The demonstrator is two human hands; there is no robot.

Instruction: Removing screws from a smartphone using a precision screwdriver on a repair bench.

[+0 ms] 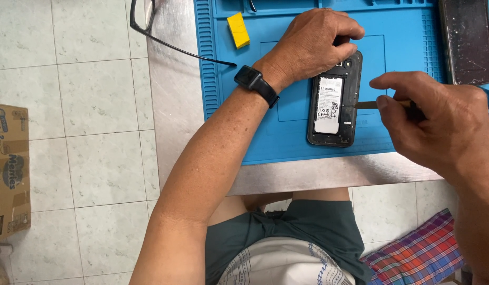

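A black phone (333, 105) lies face down on a blue work mat (286, 142), its back cover off and a white-labelled battery (328, 104) showing. My left hand (313, 45), with a dark watch on the wrist, presses on the phone's top end and holds it still. My right hand (437, 119) grips a thin metal prying tool (367, 104) whose flat tip touches the phone's right edge.
A yellow block (237, 29) lies on the mat's upper left. A dark phone back cover (466, 39) rests at the mat's upper right. Black-framed glasses (149, 26) sit on the metal table (176, 105). A cardboard box (9, 169) stands on the tiled floor, left.
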